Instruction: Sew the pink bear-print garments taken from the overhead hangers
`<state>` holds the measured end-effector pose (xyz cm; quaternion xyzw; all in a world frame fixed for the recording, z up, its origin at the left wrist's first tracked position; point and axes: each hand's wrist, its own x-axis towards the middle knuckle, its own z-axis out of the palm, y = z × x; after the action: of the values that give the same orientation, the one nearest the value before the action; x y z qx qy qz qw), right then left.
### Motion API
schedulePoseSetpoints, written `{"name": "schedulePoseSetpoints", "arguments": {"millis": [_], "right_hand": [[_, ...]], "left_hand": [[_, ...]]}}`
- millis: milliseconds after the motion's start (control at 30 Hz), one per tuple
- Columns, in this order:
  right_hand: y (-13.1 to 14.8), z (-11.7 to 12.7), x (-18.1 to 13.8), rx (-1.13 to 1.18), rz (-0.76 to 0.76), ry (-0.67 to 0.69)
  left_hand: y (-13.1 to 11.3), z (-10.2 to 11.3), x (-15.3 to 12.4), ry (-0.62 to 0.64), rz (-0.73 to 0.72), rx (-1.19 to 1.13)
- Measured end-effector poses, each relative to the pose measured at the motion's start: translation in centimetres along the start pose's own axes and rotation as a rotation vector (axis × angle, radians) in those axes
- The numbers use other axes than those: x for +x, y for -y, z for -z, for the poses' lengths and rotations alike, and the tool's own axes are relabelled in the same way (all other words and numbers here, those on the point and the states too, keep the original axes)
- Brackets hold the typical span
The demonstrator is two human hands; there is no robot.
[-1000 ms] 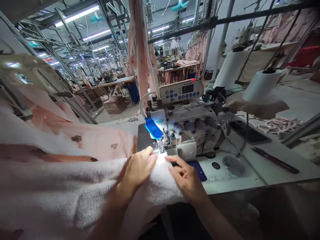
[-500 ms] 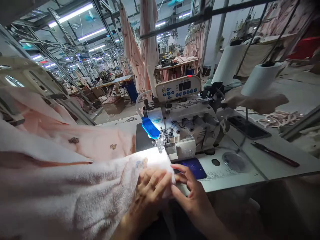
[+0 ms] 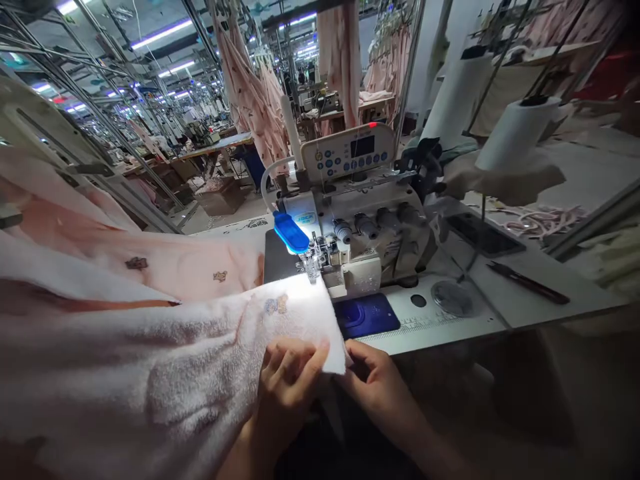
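Observation:
A pale pink fleece fabric (image 3: 200, 360) spreads across the left and reaches under the presser foot of a sewing machine (image 3: 370, 220). Its right edge runs from the foot down toward me, and a small printed bear figure (image 3: 277, 305) lies near that edge. My left hand (image 3: 290, 377) grips the fabric close to its near corner, fingers curled and thumb on top. At the edge just to the right, my right hand (image 3: 373, 373) pinches the cloth between thumb and fingers. The machine's lamp lights the fabric at the needle, under a blue cover (image 3: 291, 232).
Two white thread cones (image 3: 517, 137) stand at the right behind the machine. Dark tweezers (image 3: 527, 283), a phone-like dark slab (image 3: 485, 233) and a clear round dish (image 3: 453, 298) rest on the table. Pink garments (image 3: 250, 87) hang behind.
Both hands have moved down toward me along the fabric edge, away from the needle. My right hand has closed from a spread posture to a pinch. The view has shifted slightly.

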<state>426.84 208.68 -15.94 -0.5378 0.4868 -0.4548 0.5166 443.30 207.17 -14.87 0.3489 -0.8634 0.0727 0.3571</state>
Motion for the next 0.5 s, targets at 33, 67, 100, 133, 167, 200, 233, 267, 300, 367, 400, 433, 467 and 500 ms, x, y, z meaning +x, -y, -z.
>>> {"name": "schedulePoseSetpoints", "arguments": {"millis": [33,67,100,133,167,200,233,267,300,367,400,433,467,500], "right_hand": [[0.4,0.0,-0.2,0.003,-0.001,-0.009],[0.7,0.0,-0.3,0.013,0.000,-0.013],[1.1,0.0,-0.4,0.031,0.002,-0.015],[1.3,0.0,-0.6,0.060,-0.002,-0.012],[1.6,0.1,-0.8,0.102,-0.023,-0.005],[1.7,0.1,-1.1,0.151,-0.061,0.015],[1.8,0.3,-1.4,0.196,-0.110,0.054],[1.8,0.4,-1.7,0.223,-0.153,0.104],[1.8,0.7,-1.9,0.210,-0.165,0.142],[1.5,1.2,-1.9,0.046,-0.044,0.101],[1.3,1.5,-1.7,-0.093,0.093,0.007],[1.0,1.7,-1.4,-0.248,0.255,-0.114],[0.7,1.8,-1.0,-0.394,0.414,-0.224],[0.4,1.9,-0.6,-0.511,0.554,-0.290]], "left_hand": [[-0.2,0.2,0.1,-0.018,-0.008,-0.033],[-0.4,0.3,0.2,-0.039,-0.023,-0.064],[-0.6,0.5,0.3,-0.056,-0.045,-0.082],[-0.8,0.7,0.4,-0.064,-0.075,-0.081],[-0.9,0.8,0.4,-0.067,-0.103,-0.058],[-1.0,0.9,0.4,-0.068,-0.123,-0.019],[-1.0,0.9,0.3,-0.072,-0.138,0.025],[-1.0,0.9,0.2,-0.074,-0.142,0.063],[-1.0,1.0,0.1,-0.065,-0.144,0.086],[-0.8,1.1,0.0,-0.036,-0.139,0.079],[-0.8,1.2,0.1,-0.014,-0.137,0.058],[-0.7,1.3,0.2,0.004,-0.136,0.033],[-0.7,1.4,0.3,0.013,-0.131,0.005],[-0.8,1.4,0.4,0.016,-0.129,-0.017]]}}
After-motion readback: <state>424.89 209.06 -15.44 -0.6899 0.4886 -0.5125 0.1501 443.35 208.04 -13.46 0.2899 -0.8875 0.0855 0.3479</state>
